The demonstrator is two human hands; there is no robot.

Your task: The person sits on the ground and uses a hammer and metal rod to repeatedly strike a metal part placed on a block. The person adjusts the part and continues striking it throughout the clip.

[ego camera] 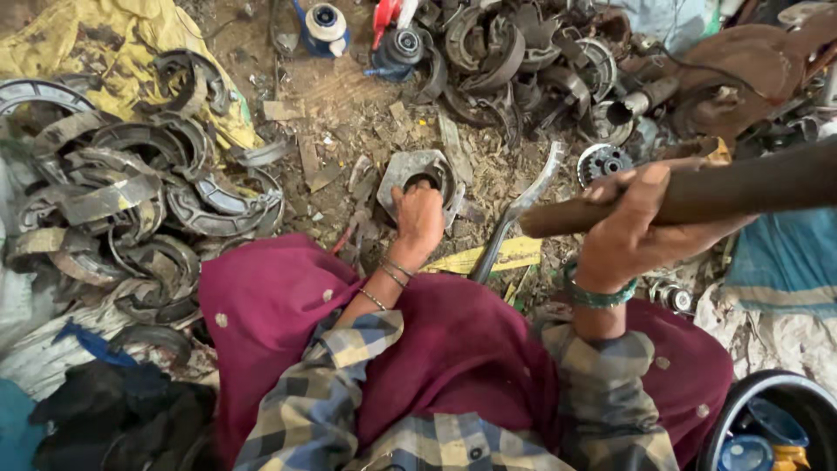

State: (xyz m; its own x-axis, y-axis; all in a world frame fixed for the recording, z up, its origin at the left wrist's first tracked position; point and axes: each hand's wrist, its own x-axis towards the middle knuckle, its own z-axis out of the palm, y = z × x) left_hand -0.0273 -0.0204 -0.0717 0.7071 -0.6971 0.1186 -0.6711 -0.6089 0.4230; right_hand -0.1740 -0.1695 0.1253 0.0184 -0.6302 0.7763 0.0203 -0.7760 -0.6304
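Note:
My left hand (418, 218) rests on a grey metal plate with a round hole (411, 170), lying on the dirt floor in front of my knees; the fingers curl over its near edge. My right hand (629, 228) is raised and wrapped around a dark brown wooden handle (750, 187) that runs off to the right; its head is out of view. A curved grey metal bar (521, 205) lies on the ground between the two hands. Maroon cloth (436, 340) covers my lap.
A heap of worn curved brake shoes (131, 201) lies at the left on yellow cloth (96, 44). More scrap metal parts (523, 61) pile up at the top, with a small toothed gear (603, 163) nearby. A black tub (772, 423) stands at bottom right.

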